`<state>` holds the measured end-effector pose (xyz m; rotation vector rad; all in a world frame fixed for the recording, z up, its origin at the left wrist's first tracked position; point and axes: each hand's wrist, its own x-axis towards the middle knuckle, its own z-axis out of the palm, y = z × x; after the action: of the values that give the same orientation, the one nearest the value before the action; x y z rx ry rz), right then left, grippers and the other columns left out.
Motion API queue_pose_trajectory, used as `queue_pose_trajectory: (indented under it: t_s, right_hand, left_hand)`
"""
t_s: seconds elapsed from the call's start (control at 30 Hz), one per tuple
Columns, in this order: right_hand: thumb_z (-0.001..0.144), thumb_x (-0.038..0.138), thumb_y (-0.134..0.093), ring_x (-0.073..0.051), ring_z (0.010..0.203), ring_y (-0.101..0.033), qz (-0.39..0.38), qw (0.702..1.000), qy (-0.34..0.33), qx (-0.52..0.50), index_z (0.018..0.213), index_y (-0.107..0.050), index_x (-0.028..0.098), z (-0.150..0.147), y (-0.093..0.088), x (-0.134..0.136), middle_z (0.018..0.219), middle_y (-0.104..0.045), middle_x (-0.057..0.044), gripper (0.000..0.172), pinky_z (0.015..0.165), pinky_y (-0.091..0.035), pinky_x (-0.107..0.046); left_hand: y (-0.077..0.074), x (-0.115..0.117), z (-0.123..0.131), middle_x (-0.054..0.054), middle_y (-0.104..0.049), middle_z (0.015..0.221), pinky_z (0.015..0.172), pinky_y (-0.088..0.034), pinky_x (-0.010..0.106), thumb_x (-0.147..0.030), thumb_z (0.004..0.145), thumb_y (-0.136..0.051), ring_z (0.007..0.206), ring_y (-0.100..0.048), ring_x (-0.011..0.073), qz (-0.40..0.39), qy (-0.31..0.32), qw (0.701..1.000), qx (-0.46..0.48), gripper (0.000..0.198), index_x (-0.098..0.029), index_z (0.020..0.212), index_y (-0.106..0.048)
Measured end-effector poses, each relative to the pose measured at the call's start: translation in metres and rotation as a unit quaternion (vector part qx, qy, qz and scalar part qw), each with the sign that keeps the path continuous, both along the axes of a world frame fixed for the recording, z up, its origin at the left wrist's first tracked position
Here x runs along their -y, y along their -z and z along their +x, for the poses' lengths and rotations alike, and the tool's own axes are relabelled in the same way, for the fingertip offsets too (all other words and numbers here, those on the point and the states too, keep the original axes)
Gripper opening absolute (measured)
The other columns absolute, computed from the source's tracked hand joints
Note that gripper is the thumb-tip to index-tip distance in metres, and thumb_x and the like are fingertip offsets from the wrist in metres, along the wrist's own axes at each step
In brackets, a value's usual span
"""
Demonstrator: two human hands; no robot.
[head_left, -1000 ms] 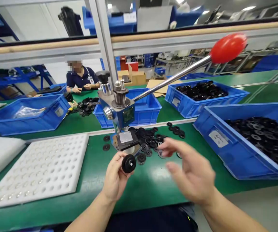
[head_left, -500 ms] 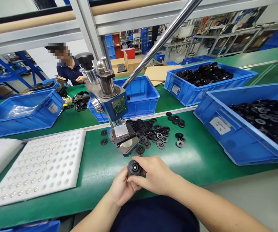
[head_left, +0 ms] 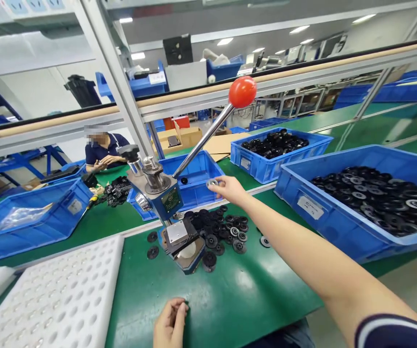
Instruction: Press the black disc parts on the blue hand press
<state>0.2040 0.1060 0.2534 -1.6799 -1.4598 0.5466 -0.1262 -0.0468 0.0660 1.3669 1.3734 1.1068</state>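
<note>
My right hand (head_left: 230,189) reaches forward over the near side of the blue bin behind the press, closed in a pinch on a small round wheel (head_left: 212,183), grey and dark with a hub. Low in the view, above the green bench, my left hand (head_left: 171,321) has its fingers curled toward the thumb; whatever may be inside is hidden. Between the hands stands a blue hand press (head_left: 168,193) with a red ball on its lever (head_left: 243,92). Beside its base lies a pile of black wheels (head_left: 212,229), and a thicker one (head_left: 209,261) sits nearest me.
A blue bin (head_left: 190,164) stands behind the press. Two more bins, a far one (head_left: 255,169) and a near one (head_left: 324,222), hold many black wheels at right. A white foam tray (head_left: 110,270) lies left. A co-worker (head_left: 107,150) sits across the bench.
My hands have come apart: the right moved forward and up with a wheel, while the left dropped toward the bench's front edge. The view has tilted up, bringing the lever's red ball into sight.
</note>
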Motion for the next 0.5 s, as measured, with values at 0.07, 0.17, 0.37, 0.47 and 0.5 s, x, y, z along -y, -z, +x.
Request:
queue_pose_trajectory:
  t_s: [0.07, 0.17, 0.37, 0.47, 0.5]
  right_hand:
    - [0.093, 0.04, -0.054, -0.014, 0.071, -0.068, 0.04, 0.998, 0.035, -0.021, 0.139, -0.047, 0.006, -0.001, -0.004, -0.018, 0.094, -0.073, -0.009, 0.057, 0.058, -0.051, -0.022]
    - [0.093, 0.039, -0.055, -0.016, 0.084, -0.071, 0.066, 0.996, 0.054, -0.014, 0.139, -0.049, 0.009, -0.005, 0.008, -0.021, 0.109, -0.073, -0.012, 0.055, 0.071, -0.057, -0.025]
    - [0.083, 0.04, -0.066, -0.034, 0.119, -0.06, 0.04, 0.99, 0.096, 0.1, 0.12, -0.066, 0.012, 0.01, 0.074, 0.043, 0.122, -0.068, -0.019, 0.046, 0.106, -0.044, -0.054]
    - [0.088, 0.049, -0.056, -0.045, 0.136, -0.042, 0.02, 0.98, 0.118, 0.159, 0.13, -0.06, 0.011, 0.024, 0.111, 0.092, 0.141, -0.052, -0.026, 0.057, 0.107, -0.031, -0.07]
    - [0.091, 0.053, -0.048, -0.045, 0.138, -0.041, 0.017, 0.965, 0.135, 0.225, 0.134, -0.057, 0.014, 0.028, 0.125, 0.109, 0.145, -0.049, -0.026, 0.058, 0.104, -0.034, -0.07]
  left_hand:
    - [0.003, 0.001, 0.002, 0.005, -0.069, 0.068, 0.056, -0.051, 0.026, -0.076, 0.071, -0.066, 0.061, -0.064, 0.02, 0.021, 0.009, 0.999, -0.027, 0.058, -0.019, 0.079, -0.071]
    - [0.008, 0.002, 0.002, 0.006, -0.071, 0.071, 0.059, -0.053, 0.027, -0.077, 0.072, -0.065, 0.064, -0.066, 0.021, 0.032, 0.004, 0.999, -0.036, 0.058, -0.02, 0.078, -0.071]
    - [0.009, 0.004, -0.013, 0.009, -0.073, 0.084, 0.072, -0.056, 0.032, -0.067, 0.081, -0.063, 0.077, -0.069, 0.0236, 0.055, 0.036, 0.997, -0.046, 0.048, -0.02, 0.083, -0.073]
    - [-0.008, -0.005, -0.04, 0.012, -0.074, 0.102, 0.091, -0.053, 0.039, -0.058, 0.084, -0.064, 0.1, -0.069, 0.0285, 0.086, 0.035, 0.991, -0.092, 0.038, -0.021, 0.086, -0.073]
    - [-0.018, -0.011, -0.052, 0.012, -0.074, 0.107, 0.096, -0.052, 0.042, -0.055, 0.083, -0.065, 0.105, -0.067, 0.0299, 0.092, 0.028, 0.988, -0.117, 0.034, -0.022, 0.087, -0.074]
